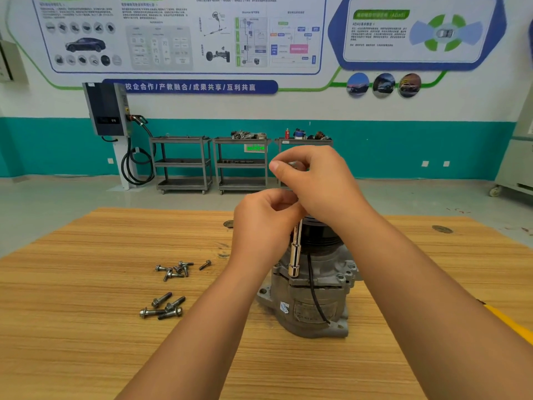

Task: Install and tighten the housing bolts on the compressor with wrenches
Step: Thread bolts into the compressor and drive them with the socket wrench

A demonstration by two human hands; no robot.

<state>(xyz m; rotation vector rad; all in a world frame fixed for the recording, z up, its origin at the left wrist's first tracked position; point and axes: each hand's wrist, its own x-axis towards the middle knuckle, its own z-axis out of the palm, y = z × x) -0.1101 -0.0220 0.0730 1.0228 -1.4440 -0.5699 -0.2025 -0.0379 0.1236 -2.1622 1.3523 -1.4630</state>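
Note:
A grey metal compressor (310, 301) stands upright on the wooden table (86, 342), its black pulley on top. A chrome socket on an extension bar (294, 255) stands vertically on the compressor's flange. My left hand (264, 223) grips the upper part of the bar. My right hand (313, 180) is above it, its fingers curled round the top of the tool, which is mostly hidden. Several small loose bolts (176, 269) lie left of the compressor, and several longer bolts (164, 307) lie nearer me.
A yellow strip (507, 321) shows by my right forearm. Two dark round marks (442, 229) sit at the table's far edge. Three grey trolleys (184, 166) and a wall charger (106, 111) stand far back against the wall.

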